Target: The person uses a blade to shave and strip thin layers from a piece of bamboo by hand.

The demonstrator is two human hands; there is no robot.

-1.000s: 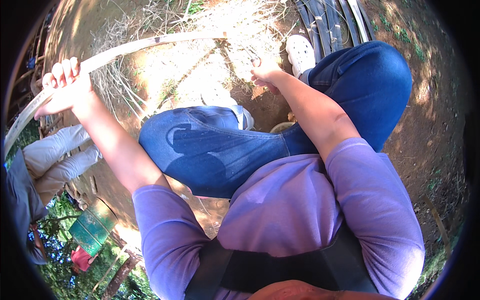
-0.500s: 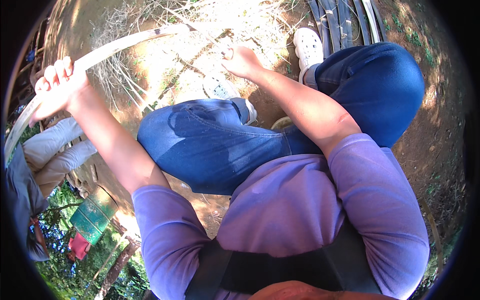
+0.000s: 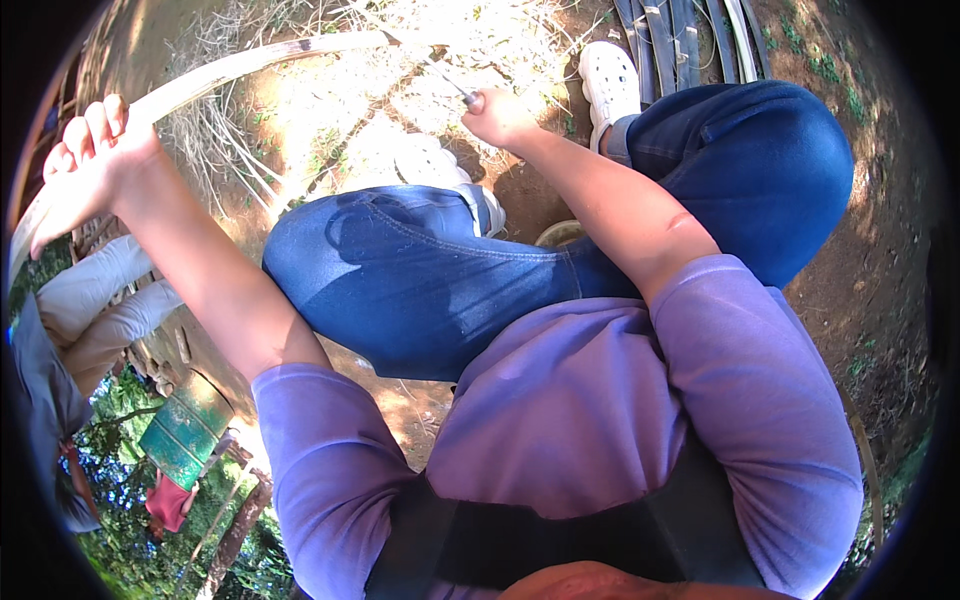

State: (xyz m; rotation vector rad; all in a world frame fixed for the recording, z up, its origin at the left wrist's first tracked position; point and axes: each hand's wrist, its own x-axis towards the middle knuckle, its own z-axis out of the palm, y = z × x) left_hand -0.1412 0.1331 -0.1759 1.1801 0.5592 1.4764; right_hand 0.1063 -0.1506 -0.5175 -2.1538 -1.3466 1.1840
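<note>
My left hand (image 3: 95,170), out at the far left, is closed round a long pale strip (image 3: 235,68) that looks like split wood or cane. From there the strip arcs up and to the right, and its dark-marked far part lies over sunlit ground. My right hand (image 3: 497,118) is closed on the handle of a thin-bladed knife (image 3: 440,70). The blade slants up and left and crosses the strip near its far end. Glare blurs the edge there, so I cannot tell whether blade and strip touch.
Pale fibrous shavings (image 3: 215,140) litter the ground ahead. Dark flat strips (image 3: 680,45) lie beyond my right shoe (image 3: 608,85). My bent knees in jeans (image 3: 370,280) sit below my forearms. At left stand another person's pale trousers (image 3: 95,290) and a green drum (image 3: 188,425).
My right hand has moved slightly right with the knife, and the blade crosses the strip nearer its far end. My left hand has shifted a little left with the strip.
</note>
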